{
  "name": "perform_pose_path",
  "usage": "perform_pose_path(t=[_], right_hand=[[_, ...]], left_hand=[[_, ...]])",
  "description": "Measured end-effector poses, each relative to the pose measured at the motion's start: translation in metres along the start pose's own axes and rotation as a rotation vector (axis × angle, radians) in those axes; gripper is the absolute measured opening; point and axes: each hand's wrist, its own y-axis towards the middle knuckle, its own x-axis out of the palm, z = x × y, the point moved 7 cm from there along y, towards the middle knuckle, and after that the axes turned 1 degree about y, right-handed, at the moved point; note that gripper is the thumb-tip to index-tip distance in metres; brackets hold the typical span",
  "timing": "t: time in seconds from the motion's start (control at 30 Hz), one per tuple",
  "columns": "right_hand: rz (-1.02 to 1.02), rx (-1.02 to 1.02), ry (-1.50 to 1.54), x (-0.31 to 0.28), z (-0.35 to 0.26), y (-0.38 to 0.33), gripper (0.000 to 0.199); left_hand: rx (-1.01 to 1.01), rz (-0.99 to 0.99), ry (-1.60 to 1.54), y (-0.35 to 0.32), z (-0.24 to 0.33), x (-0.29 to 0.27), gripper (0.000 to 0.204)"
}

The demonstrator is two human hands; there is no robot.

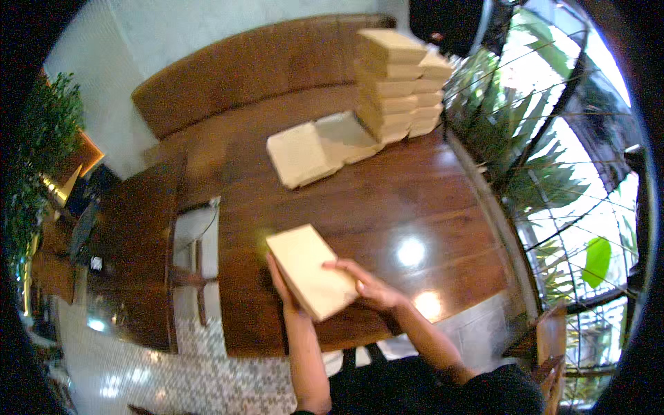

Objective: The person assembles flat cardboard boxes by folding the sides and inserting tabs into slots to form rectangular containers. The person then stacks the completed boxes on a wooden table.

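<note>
A closed light-brown cardboard box (312, 268) is held between both my hands above the near part of the wooden table. My left hand (285, 285) grips its left long side from below, with most of the fingers hidden beneath it. On the right, my right hand (368, 285) clasps the near right corner, thumb lying across the top. Farther off, unfolded flat cardboard boxes (299, 153) lie on the table. Beside them, at the far right, rises a tall stack of folded cardboard boxes (393, 90).
The brown wooden table (346, 207) has a glossy top with bright reflections. Behind it runs a curved brown bench back (256, 62). A second dark table (131, 277) stands at the left, across a gap. Plants and a gridded window (553, 180) border the right side.
</note>
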Motion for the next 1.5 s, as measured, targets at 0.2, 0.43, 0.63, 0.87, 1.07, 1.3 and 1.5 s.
perform_pose_path(t=[0.2,0.43,0.63,0.87,1.07,1.3,1.5], right_hand=[[0.512,0.097,-0.025,-0.055,-0.014,-0.053,0.082],[1.156,-0.168,-0.536,-0.235,-0.193,-0.096,0.068],[1.051,-0.444,-0.413,-0.361,-0.344,-0.033,0.058],[1.360,-0.298,-0.884,-0.461,-0.408,0.036,0.065],[1.457,-0.199,-0.995,-0.503,-0.395,0.072,0.064],[1.119,-0.121,-0.845,-0.539,-0.380,0.136,0.083],[0.998,-0.719,-0.347,-0.539,-0.350,0.128,0.085]], left_hand=[[-0.109,0.144,0.518,0.043,-0.060,0.017,0.085],[0.341,-0.194,1.462,0.048,-0.084,0.050,0.025],[0.481,-0.266,1.746,0.037,-0.092,0.068,0.015],[0.539,-0.255,1.848,0.042,-0.094,0.082,0.008],[0.592,-0.251,1.903,0.042,-0.098,0.096,0.011],[0.582,-0.254,1.959,0.041,-0.099,0.108,0.014],[0.517,-0.233,1.980,0.048,-0.099,0.100,0.009]])
